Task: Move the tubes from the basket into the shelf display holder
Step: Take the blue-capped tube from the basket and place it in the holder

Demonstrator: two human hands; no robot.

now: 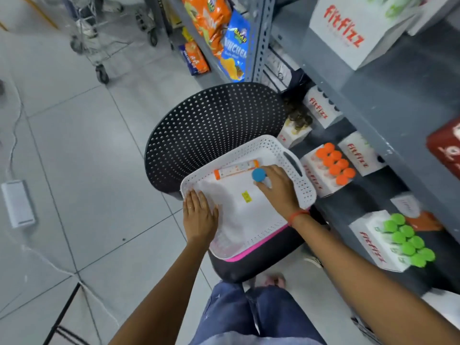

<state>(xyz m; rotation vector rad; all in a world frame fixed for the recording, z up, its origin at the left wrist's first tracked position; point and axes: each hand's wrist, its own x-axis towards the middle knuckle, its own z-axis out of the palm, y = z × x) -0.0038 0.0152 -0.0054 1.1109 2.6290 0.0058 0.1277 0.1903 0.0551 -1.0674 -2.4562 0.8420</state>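
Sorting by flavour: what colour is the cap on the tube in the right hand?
Blue cap, clearest in the head view.

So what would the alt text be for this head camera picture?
A person's right hand grips a blue-capped tube inside a white basket that sits on a black chair, while the left hand rests on the basket's edge. An orange-capped tube lies in the basket, beside grey shelves.

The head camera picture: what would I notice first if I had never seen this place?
Probably the white basket on a black chair, with the right hand gripping a blue-capped tube and an orange-capped tube lying beside it. Next, bright orange caps and green caps in white boxes on the grey shelf at right.
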